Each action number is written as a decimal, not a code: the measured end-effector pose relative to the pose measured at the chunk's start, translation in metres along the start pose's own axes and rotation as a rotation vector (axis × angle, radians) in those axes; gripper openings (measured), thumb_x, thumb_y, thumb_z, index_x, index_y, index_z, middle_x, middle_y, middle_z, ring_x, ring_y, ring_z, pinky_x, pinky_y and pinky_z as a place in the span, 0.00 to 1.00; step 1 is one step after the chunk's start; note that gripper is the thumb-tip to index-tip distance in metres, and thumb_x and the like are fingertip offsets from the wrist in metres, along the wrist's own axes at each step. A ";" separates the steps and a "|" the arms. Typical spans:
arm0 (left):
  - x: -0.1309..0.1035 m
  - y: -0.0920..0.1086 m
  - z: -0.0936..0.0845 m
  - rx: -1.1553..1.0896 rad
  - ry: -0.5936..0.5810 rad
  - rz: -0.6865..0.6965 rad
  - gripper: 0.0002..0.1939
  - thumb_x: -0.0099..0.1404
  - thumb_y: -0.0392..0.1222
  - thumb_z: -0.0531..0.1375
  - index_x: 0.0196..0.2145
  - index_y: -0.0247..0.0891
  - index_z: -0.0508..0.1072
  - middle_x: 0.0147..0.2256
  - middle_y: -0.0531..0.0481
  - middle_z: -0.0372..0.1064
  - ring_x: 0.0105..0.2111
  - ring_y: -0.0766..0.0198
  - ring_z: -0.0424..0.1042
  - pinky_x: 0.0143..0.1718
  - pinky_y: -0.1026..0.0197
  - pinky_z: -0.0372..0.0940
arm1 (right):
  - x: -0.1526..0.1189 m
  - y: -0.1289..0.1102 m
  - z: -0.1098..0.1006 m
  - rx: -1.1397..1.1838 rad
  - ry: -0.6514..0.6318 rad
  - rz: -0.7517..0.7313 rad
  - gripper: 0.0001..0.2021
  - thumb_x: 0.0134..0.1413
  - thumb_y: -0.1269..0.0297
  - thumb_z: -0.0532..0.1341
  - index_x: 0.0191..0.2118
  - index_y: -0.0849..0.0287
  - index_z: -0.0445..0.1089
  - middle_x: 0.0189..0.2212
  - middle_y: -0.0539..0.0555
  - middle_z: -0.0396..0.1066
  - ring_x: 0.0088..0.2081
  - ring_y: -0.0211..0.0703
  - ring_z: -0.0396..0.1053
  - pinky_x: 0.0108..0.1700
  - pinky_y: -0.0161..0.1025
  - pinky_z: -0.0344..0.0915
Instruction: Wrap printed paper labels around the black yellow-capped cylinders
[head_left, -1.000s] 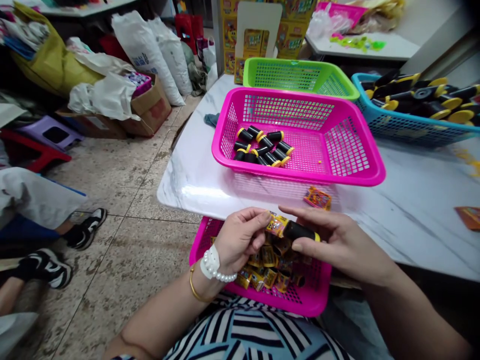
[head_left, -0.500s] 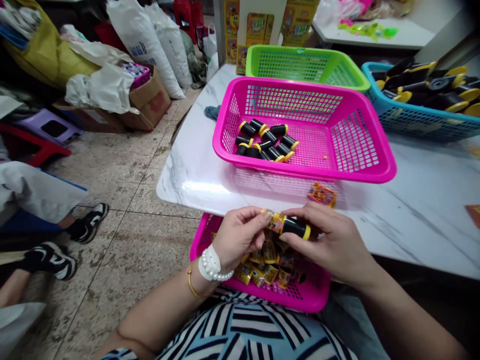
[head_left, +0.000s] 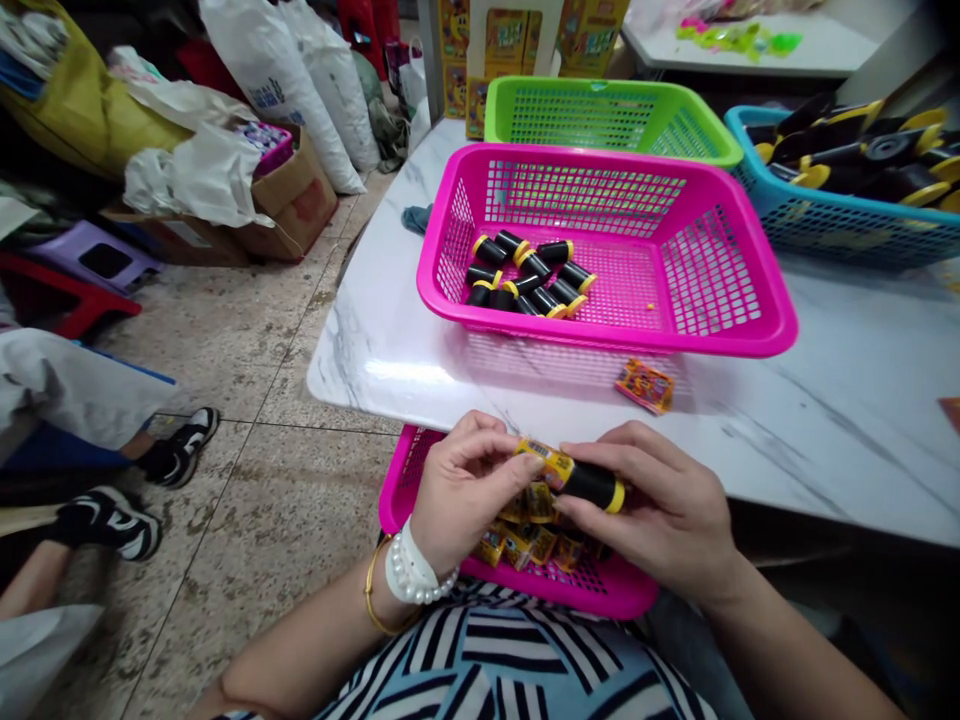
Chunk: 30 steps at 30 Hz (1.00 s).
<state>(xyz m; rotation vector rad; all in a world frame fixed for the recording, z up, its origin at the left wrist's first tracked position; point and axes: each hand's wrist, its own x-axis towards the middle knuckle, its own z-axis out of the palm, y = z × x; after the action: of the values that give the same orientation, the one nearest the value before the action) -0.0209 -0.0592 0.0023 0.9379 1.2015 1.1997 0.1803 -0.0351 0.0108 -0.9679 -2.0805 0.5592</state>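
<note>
Over my lap, my left hand [head_left: 469,490] pinches a yellow-orange printed label sleeve [head_left: 541,462] that sits around the left part of a small black tube [head_left: 592,485]. My right hand [head_left: 660,500] is closed on that tube near its yellow end, thumb below and fingers above. Beneath both hands is a lower pink basket [head_left: 600,595] holding several printed sleeves [head_left: 541,545], partly hidden by my hands. On the table edge just beyond lies a flat stack of orange printed sleeves [head_left: 645,386].
A larger pink basket [head_left: 757,340] on the marble-patterned table [head_left: 847,420] holds several black tubes with yellow ends [head_left: 529,272]. Behind it stand a green basket [head_left: 697,110] and a blue basket [head_left: 832,235] piled with black-and-yellow pieces. Another person's leg and shoes [head_left: 180,445] show at left.
Both hands and the tube have shifted slightly down in view. My left fingers have lifted and spread somewhat around the sleeve. The sleeve still covers only the tube's left part.
</note>
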 end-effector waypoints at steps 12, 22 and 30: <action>0.002 -0.003 -0.007 -0.203 -0.098 -0.092 0.12 0.58 0.43 0.72 0.36 0.38 0.76 0.41 0.49 0.71 0.32 0.69 0.70 0.31 0.67 0.67 | -0.002 0.000 0.015 0.074 0.035 0.001 0.16 0.50 0.63 0.74 0.45 0.56 0.74 0.32 0.52 0.73 0.32 0.40 0.73 0.32 0.35 0.73; 0.006 0.001 -0.007 -0.134 -0.188 -0.293 0.16 0.55 0.42 0.74 0.39 0.36 0.75 0.29 0.53 0.73 0.23 0.71 0.70 0.25 0.68 0.68 | -0.022 0.002 0.014 0.238 -0.011 0.240 0.18 0.56 0.71 0.68 0.52 0.54 0.72 0.40 0.53 0.72 0.27 0.35 0.72 0.29 0.33 0.73; 0.007 -0.010 0.004 -0.233 -0.308 -0.356 0.29 0.58 0.54 0.72 0.52 0.38 0.73 0.30 0.49 0.75 0.24 0.64 0.75 0.26 0.63 0.71 | -0.026 0.005 0.006 0.008 0.077 0.084 0.17 0.53 0.73 0.69 0.49 0.53 0.74 0.41 0.55 0.75 0.41 0.45 0.77 0.43 0.40 0.77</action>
<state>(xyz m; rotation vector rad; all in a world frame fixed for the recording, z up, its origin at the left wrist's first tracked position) -0.0155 -0.0539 -0.0082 0.6701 0.9120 0.8522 0.1890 -0.0525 -0.0077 -1.0601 -1.9757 0.5636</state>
